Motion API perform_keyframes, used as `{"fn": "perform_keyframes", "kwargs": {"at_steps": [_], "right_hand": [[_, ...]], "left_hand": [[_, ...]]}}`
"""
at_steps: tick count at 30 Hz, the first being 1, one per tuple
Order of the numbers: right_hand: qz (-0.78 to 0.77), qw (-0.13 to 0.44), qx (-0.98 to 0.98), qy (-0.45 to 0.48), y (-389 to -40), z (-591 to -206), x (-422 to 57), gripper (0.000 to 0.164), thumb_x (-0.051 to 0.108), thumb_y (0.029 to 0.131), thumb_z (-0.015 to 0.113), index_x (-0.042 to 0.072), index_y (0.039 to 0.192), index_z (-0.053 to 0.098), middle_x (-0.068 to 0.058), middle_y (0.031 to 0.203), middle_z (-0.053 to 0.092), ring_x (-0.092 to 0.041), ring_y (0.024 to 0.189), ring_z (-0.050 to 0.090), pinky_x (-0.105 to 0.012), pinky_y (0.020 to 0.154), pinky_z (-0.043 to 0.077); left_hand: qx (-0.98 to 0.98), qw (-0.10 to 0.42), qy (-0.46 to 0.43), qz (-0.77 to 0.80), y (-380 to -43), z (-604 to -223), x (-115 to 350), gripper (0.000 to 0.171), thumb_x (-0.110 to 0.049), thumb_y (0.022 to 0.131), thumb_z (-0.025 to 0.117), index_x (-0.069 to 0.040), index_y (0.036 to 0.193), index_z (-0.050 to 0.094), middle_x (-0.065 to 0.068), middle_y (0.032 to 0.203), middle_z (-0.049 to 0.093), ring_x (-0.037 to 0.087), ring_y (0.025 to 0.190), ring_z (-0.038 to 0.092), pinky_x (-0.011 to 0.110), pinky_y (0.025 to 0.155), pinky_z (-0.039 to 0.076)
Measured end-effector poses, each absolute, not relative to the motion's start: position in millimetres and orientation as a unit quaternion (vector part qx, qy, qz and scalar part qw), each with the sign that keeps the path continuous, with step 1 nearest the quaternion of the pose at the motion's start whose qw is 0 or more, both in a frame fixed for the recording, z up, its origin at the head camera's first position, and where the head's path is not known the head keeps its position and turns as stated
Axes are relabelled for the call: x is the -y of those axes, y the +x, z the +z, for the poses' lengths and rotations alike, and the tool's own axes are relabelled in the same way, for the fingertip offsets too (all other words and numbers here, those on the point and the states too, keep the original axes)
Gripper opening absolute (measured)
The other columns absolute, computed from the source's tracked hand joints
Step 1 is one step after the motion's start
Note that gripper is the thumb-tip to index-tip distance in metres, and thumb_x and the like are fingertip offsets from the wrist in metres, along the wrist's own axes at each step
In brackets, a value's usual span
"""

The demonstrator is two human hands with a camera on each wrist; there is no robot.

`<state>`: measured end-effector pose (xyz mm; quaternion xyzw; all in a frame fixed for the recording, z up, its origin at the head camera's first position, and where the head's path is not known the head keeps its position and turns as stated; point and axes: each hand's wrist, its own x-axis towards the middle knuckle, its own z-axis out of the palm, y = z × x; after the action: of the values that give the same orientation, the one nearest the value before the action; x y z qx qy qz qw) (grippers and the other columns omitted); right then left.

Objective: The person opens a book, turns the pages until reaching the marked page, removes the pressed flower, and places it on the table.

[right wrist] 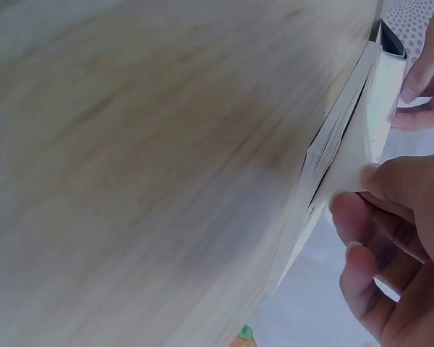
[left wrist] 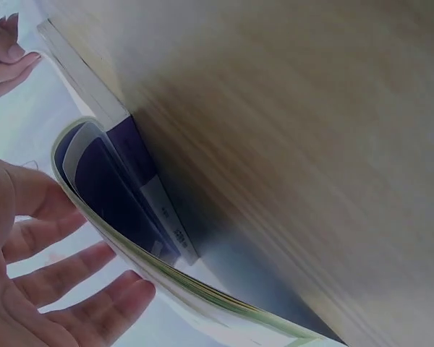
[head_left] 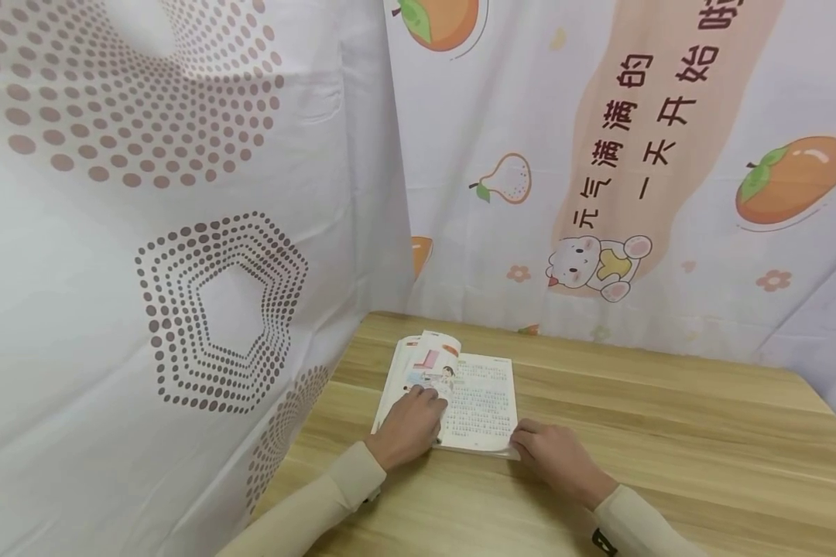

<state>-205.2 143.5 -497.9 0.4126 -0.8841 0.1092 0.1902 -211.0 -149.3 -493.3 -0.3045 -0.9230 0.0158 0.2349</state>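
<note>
An open book (head_left: 484, 406) lies on the wooden table, with a picture on its left page and printed text on its right. My left hand (head_left: 409, 427) rests over the lower part of the left pages. In the left wrist view that hand's fingers (left wrist: 76, 278) lie extended against the curved-up pages, and the dark cover shows beneath. At the book's lower right corner is my right hand (head_left: 557, 456). The right wrist view shows its thumb and forefinger pinching a lifted page (right wrist: 351, 163) apart from the stack below.
The wooden table (head_left: 669, 433) extends to the right of the book. A white curtain with dotted patterns (head_left: 223, 309) hangs close along the left side. Another curtain with fruit prints and lettering (head_left: 488, 255) hangs behind the table.
</note>
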Motion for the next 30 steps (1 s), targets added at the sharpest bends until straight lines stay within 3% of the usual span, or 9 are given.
{"fn": "perform_keyframes", "kwargs": {"at_steps": [7,12,20,30], "right_hand": [[0.122,0.203,0.879,0.414,-205.8,-502.2,-144.4,0.01,0.007,0.082,0.084,0.013,0.089,0.08,0.006,0.089,0.072,-0.006,0.071,0.067,-0.025,0.06,0.055],[0.139,0.211,0.876,0.411,-204.9,-501.7,-143.2,0.012,0.004,0.079,0.084,0.012,0.086,0.079,0.006,0.088,0.073,-0.006,0.071,0.068,-0.025,0.059,0.055],[0.156,0.225,0.876,0.396,-208.4,-499.5,-142.2,0.014,0.006,0.076,0.088,0.017,0.08,0.078,0.011,0.084,0.072,-0.003,0.072,0.067,-0.024,0.06,0.055],[0.17,0.242,0.875,0.384,-213.0,-494.8,-142.5,0.017,0.011,0.074,0.091,0.02,0.079,0.078,0.014,0.083,0.071,0.0,0.071,0.064,-0.023,0.059,0.052]], "left_hand": [[0.922,0.212,-0.323,0.006,-207.5,-496.5,144.9,0.01,-0.013,0.095,0.066,-0.013,0.095,0.076,0.003,0.102,0.07,0.019,0.096,0.063,0.028,0.076,0.055],[0.912,0.238,-0.332,0.025,-206.4,-501.0,142.8,0.009,-0.022,0.093,0.071,-0.016,0.088,0.075,0.002,0.098,0.069,0.02,0.093,0.061,0.029,0.071,0.053],[0.903,0.275,-0.327,0.046,-207.8,-505.7,139.9,0.041,-0.059,0.086,0.076,-0.018,0.084,0.072,0.001,0.087,0.06,0.022,0.085,0.057,0.031,0.065,0.05],[0.904,0.28,-0.318,0.068,-208.9,-502.4,137.5,0.054,-0.073,0.081,0.071,-0.019,0.086,0.074,0.002,0.087,0.06,0.024,0.085,0.057,0.032,0.065,0.049]]}}
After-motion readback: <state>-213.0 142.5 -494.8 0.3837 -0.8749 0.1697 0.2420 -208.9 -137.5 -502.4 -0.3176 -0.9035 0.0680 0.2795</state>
